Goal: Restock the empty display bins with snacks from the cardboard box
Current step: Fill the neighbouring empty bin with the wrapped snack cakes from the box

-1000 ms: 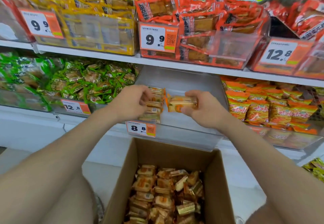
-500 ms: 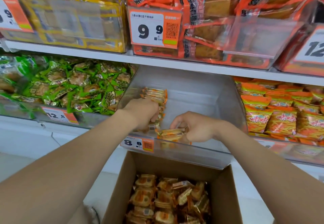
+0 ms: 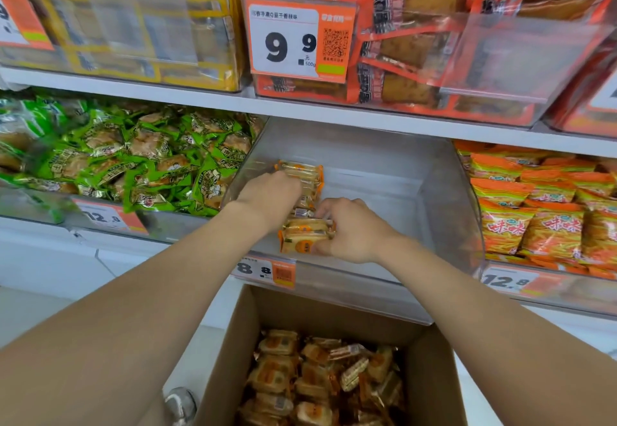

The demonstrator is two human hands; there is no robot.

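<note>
A person stood at a shop shelf, both bare arms reaching into a clear plastic display bin (image 3: 384, 172) on the lower shelf. A short row of snack packs (image 3: 300, 173), small, in clear film with orange ends, stood on edge along the bin's left wall. The left hand (image 3: 270, 192) had its fingers curled against the back part of that row, seeming to grip and steady it. The right hand (image 3: 354, 232) pinched the front packs (image 3: 305, 237), thumb below and fingers over the top, near the bin's front left corner, just behind the 8.8 price tag (image 3: 263, 270).

The packs looked light, with slick, crinkly film and probably a brittle biscuit inside. They would be best taken several at a time by their flat faces, pressed together gently. The standing row would likely topple if let go.

Below the bin's front edge stood an open cardboard box (image 3: 430, 359), heaped with loose snacks (image 3: 320, 379) of the same kind. Green packets (image 3: 150, 158) filled the bin to the left, orange bags (image 3: 541, 212) the one to the right. A white upper shelf (image 3: 200, 100) carried yellow and red packs
</note>
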